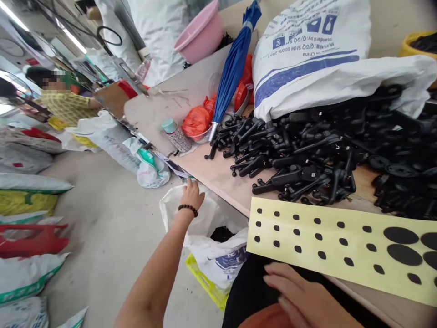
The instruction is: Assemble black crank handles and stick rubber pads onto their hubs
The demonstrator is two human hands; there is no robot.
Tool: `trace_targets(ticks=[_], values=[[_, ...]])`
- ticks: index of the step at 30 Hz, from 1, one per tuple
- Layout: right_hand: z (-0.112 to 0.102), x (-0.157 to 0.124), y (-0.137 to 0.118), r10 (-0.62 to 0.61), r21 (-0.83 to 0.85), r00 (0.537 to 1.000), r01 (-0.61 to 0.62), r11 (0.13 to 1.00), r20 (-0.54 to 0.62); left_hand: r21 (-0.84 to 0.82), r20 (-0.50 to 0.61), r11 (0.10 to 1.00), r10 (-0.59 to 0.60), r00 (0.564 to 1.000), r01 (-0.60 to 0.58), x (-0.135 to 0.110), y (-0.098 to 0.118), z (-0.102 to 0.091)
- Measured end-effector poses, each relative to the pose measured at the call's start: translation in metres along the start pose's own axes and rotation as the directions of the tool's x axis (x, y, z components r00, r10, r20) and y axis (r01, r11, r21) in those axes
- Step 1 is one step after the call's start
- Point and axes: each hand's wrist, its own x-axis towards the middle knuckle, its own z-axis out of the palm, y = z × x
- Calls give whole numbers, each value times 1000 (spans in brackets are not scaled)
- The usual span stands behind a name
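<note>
My left hand (pixel 193 195), with a dark beaded bracelet (pixel 188 209) on its wrist, reaches over the mouth of a white sack (pixel 172 205) beside the table edge. Its fingers point away from me, a little bent and apart from the thumb, and I see nothing in them. Inside the sack lies something black (pixel 221 233). Low at the right, my right hand (pixel 303 294) is held over my lap with its fingers stretched out, holding nothing. Just beyond it, a yellow sheet of black stickers (pixel 307 269) overhangs the table edge.
Black plastic arm-like parts (pixel 300 159) are heaped on the table (pixel 218 171), spilling from a large white sack (pixel 314 59). Behind are a blue umbrella (pixel 232 68), pink basin (pixel 201 34), red bag (pixel 198 120) and bottle (pixel 175 135). Sacks line the floor; a person (pixel 64 102) sits far left.
</note>
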Motion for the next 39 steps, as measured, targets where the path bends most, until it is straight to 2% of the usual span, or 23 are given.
trace_targets(ticks=[3, 6, 8, 12, 13, 15, 17, 19, 22, 24, 27, 28, 30, 33, 36, 39], values=[[24, 41, -3, 66, 69, 985, -78, 995, 161, 28, 37, 999, -36, 999, 35, 15, 2, 13], [43, 61, 1, 120, 18, 961, -129, 992, 250, 25, 73, 1000, 0, 997, -2, 3, -6, 4], [51, 64, 1, 145, -67, 938, -131, 989, 313, 7, 82, 998, 69, 994, -69, -22, -25, -14], [64, 62, -3, 119, -236, 922, -31, 971, 368, -70, 56, 980, 188, 981, -184, -82, -88, -50], [68, 61, -4, 94, -261, 925, 5, 965, 367, -107, -25, 982, 157, 987, -158, -92, -101, -53], [75, 59, -6, -1, -263, 930, 105, 959, 366, -94, -57, 993, 67, 996, -72, -102, -114, -54], [80, 57, -9, -124, -236, 927, 217, 947, 354, -51, -52, 998, 20, 998, -23, -98, -108, -49], [80, 55, -13, -216, -223, 917, 300, 927, 336, -17, -58, 1000, 20, 998, -21, -85, -88, -43], [71, 53, -20, -280, -231, 898, 368, 900, 340, -8, -108, 1000, 24, 994, -25, -62, -55, -37], [64, 51, -20, -273, -216, 904, 353, 910, 328, -25, -170, 999, 34, 985, -39, -52, -41, -35], [65, 50, -14, -209, -160, 943, 255, 954, 261, -63, -318, 996, 42, 947, -65, -50, -30, -29], [68, 50, -11, -203, -154, 949, 244, 957, 243, -70, -364, 992, 71, 929, -104, -53, -28, -25], [77, 51, -5, -224, -179, 944, 270, 946, 240, -65, -412, 965, 207, 887, -255, -62, -22, -13], [85, 52, -2, -224, -246, 940, 288, 925, 257, -36, -373, 859, 463, 804, -511, -76, -9, 14], [84, 51, -1, -135, -311, 970, 195, 930, 204, -23, -321, 807, 553, 769, -590, -79, 2, 39], [84, 48, 1, -71, -350, 988, 115, 930, 137, -17, -269, 780, 599, 754, -626, -73, 6, 52]])
